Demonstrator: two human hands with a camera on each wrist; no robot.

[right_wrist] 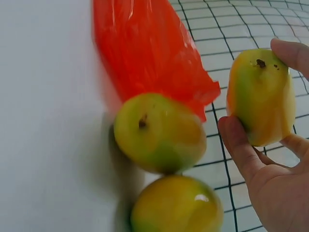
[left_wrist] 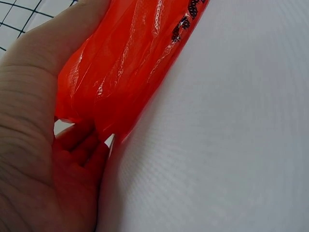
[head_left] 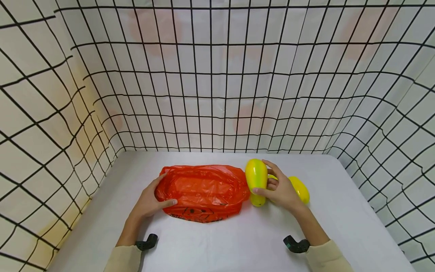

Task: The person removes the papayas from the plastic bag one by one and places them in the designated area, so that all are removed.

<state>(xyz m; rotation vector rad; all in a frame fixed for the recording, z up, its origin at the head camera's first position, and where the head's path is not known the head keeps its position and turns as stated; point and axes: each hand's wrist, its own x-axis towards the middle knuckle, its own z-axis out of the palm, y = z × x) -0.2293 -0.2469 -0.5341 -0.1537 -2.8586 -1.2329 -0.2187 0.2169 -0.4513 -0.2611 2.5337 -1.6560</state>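
A red plastic bag (head_left: 204,189) lies with its mouth spread upward and dark print along its near side. My left hand (head_left: 149,198) holds the bag's left end, thumb over the near rim; in the left wrist view its other fingers show partly through the red film. My right hand (head_left: 283,190) grips a yellow-green mango (head_left: 256,172) upright, raised by the bag's right end. Below it another mango (right_wrist: 159,133) rests against the bag, with a further mango (right_wrist: 176,208) beside it. One more mango (head_left: 300,189) lies right of my right hand, partly covered by it.
A white table (head_left: 221,249) carries everything. White walls with black grid netting (head_left: 210,83) stand behind and on both sides. Dark wrist straps (head_left: 147,241) sit at both cuffs.
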